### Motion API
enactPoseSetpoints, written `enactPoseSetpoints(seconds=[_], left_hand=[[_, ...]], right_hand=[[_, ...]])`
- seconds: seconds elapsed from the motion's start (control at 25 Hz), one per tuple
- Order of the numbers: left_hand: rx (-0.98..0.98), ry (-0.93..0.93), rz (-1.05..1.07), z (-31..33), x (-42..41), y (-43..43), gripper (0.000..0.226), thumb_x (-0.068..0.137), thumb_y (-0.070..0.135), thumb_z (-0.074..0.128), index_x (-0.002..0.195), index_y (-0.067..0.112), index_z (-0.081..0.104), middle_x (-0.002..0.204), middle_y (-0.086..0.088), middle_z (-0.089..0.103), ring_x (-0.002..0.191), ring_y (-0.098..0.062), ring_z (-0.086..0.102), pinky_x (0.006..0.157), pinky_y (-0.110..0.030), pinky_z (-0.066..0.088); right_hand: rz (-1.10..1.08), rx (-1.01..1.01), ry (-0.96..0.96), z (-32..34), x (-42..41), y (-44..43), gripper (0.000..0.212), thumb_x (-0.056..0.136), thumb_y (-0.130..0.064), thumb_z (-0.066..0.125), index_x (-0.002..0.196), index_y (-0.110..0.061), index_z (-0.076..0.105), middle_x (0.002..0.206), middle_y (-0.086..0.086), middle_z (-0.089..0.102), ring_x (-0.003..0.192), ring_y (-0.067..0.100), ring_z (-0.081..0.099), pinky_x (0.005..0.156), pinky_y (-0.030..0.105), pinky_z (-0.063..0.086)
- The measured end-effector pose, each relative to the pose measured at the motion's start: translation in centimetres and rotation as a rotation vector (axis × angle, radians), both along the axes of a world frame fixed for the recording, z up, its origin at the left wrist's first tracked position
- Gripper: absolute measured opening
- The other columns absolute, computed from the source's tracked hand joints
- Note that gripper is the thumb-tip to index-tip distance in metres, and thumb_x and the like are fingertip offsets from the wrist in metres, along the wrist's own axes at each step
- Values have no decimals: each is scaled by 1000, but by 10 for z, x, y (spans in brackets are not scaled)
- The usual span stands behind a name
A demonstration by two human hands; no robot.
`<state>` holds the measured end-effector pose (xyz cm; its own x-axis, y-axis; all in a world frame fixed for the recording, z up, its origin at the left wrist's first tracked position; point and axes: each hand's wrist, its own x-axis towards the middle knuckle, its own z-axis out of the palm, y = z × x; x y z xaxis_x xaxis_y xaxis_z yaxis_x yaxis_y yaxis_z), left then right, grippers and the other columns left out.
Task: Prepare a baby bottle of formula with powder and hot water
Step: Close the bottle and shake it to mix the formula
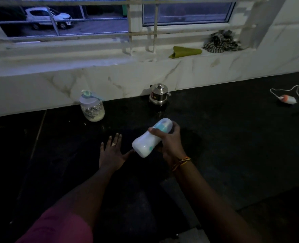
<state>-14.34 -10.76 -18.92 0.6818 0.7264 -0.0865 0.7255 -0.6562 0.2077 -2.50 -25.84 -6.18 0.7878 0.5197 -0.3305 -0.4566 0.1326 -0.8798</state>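
Hands first: the right hand point(169, 141) is closed around the capped baby bottle point(151, 138), held tilted above the dark table point(233, 137) at the centre of the frame; the left hand point(112, 153) is laid open and flat just beside it. Mixing seems to be in hand, so the cap should be kept pressed tight. The powder jar point(92, 109) and steel pot point(158, 94) are seen further up, near the wall.

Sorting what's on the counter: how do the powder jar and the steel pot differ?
The jar is clear, showing pale powder; the pot is shiny opaque steel. The jar's lid carries a blue scoop; the pot's lid has a knob. Both stand upright, closed, by the wall.
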Motion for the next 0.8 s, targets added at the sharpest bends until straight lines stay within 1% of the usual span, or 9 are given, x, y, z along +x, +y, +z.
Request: enactPoseSetpoints(seconds=[0.16, 0.28, 0.32, 0.44, 0.48, 0.6, 0.72, 0.8], left_hand=[[3, 23, 27, 1, 2, 0, 89, 81, 73, 33, 149, 22, 6, 159, 7, 3, 146, -16, 0, 117, -45, 2], [-1, 37, -14, 1, 0, 1, 86, 84, 64, 39, 149, 21, 3, 159, 5, 2, 146, -17, -1, 118, -47, 3], [-5, 34, -16, 1, 0, 1, 86, 84, 64, 39, 149, 21, 3, 159, 5, 2, 146, -18, -1, 118, -47, 3], [-8, 23, -4, 3, 0, -1, 87, 83, 69, 34, 149, 21, 3, 159, 5, 2, 146, -18, 0, 117, -46, 1], [-8, 40, -10, 4, 0, -1, 86, 84, 67, 35, 149, 21, 2, 159, 5, 1, 146, -18, -1, 118, -47, 2], [-14, 75, -9, 5, 1, 0, 86, 85, 66, 34, 149, 21, 0, 159, 5, -1, 146, -18, -2, 118, -47, 3], [-17, 80, -15, 4, 1, 1, 89, 83, 70, 31, 149, 21, -1, 159, 4, -2, 146, -19, -2, 118, -47, 4], [-12, 70, -19, 4, 1, -1, 88, 83, 70, 31, 149, 20, -1, 159, 3, -1, 146, -18, -2, 118, -47, 4]], right_hand=[[-75, -33, -48, -5, 1, 0, 82, 67, -10, 78, 129, -36, 31, 114, 1, 50, 98, 23, 58, 85, 50, 54], [42, -38, -69, -12, -9, -1, 74, 63, -6, 80, 119, -33, 39, 114, 5, 54, 101, 28, 61, 86, 51, 53], [44, -38, -83, -12, -10, -3, 74, 62, -7, 81, 118, -33, 39, 111, 3, 55, 100, 27, 60, 86, 51, 54], [-20, -111, -206, -10, -9, -6, 83, 65, -12, 79, 129, -35, 32, 100, -12, 49, 92, 15, 57, 82, 43, 54], [9, -124, -231, -11, -9, -7, 84, 66, -12, 79, 131, -33, 31, 99, -13, 48, 91, 13, 56, 81, 42, 55], [161, -145, -283, -14, -18, -9, 81, 63, -9, 81, 127, -29, 37, 109, -7, 53, 96, 14, 58, 85, 42, 55], [111, -219, -457, -16, -19, -10, 84, 63, -14, 81, 130, -35, 34, 103, -17, 49, 97, 12, 56, 82, 36, 54], [171, -230, -535, -15, -20, -11, 87, 64, -16, 80, 132, -39, 30, 104, -17, 48, 97, 11, 56, 81, 34, 54]])
